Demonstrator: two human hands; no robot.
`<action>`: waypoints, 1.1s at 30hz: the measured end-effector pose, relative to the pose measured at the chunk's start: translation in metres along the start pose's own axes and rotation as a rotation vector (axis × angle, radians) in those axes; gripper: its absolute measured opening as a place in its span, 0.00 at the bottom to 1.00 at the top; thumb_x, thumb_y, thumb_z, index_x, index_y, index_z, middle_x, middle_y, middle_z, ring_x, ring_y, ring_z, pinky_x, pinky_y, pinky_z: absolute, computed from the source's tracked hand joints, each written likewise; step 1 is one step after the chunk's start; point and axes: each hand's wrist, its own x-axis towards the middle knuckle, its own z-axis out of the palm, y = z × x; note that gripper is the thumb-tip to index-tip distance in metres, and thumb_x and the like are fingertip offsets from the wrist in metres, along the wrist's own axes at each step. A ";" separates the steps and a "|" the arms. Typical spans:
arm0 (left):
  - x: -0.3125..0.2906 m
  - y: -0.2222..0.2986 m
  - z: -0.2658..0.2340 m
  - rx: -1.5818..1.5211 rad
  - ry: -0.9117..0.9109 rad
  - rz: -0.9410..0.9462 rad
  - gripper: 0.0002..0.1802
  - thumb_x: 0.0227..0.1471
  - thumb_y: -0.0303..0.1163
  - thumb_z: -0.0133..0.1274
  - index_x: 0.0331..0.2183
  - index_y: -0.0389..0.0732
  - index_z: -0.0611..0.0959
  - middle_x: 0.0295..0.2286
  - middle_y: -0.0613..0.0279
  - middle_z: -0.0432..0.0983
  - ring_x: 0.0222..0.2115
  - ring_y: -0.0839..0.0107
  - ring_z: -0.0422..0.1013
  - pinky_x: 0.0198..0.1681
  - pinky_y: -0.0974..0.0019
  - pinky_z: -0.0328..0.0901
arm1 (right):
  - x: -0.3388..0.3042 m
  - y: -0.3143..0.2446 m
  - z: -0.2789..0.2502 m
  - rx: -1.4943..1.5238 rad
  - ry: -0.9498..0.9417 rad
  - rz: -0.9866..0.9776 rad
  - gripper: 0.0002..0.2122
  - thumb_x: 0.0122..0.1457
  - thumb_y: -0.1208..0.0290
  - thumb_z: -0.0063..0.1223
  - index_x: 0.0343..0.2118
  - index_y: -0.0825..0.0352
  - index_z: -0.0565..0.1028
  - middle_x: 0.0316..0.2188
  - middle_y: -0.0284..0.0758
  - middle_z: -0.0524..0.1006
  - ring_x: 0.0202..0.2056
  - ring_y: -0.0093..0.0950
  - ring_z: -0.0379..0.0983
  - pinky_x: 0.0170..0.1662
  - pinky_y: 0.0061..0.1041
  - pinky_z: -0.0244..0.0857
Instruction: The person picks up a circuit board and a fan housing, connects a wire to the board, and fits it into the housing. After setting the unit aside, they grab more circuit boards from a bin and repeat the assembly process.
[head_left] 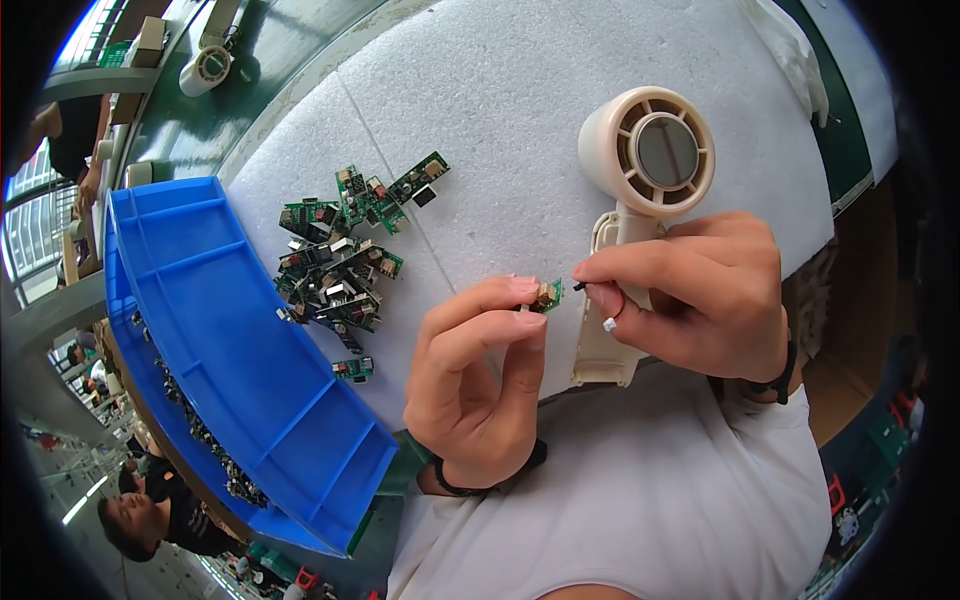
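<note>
My left hand point(478, 375) pinches a small green circuit board point(549, 295) by its edges between thumb and fingers. Just right of it, my right hand point(705, 290) grips a thin wire with a small black end point(579, 287) between thumb and forefinger. A little white connector point(609, 325) shows below that thumb. The black end and the board look slightly apart. Behind my right hand lies a cream handheld fan point(650, 150) with a round grille. Its handle shell point(604, 362) appears opened, and my hand hides part of it.
A loose pile of green circuit boards point(335, 270) lies on the white foam sheet point(500, 100). A blue plastic bin point(245, 330) stands at the left, with small parts along its far side. Another fan point(207, 70) rests on the green table. People appear at far left.
</note>
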 end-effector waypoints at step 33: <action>0.010 0.002 -0.016 0.021 -0.210 -0.067 0.23 0.44 0.08 0.61 0.45 0.33 0.85 0.40 0.46 0.80 0.37 0.65 0.78 0.38 0.70 0.72 | -0.010 0.004 0.012 0.295 0.086 0.067 0.10 0.43 0.80 0.65 0.31 0.65 0.83 0.15 0.26 0.75 0.11 0.14 0.64 0.14 0.15 0.52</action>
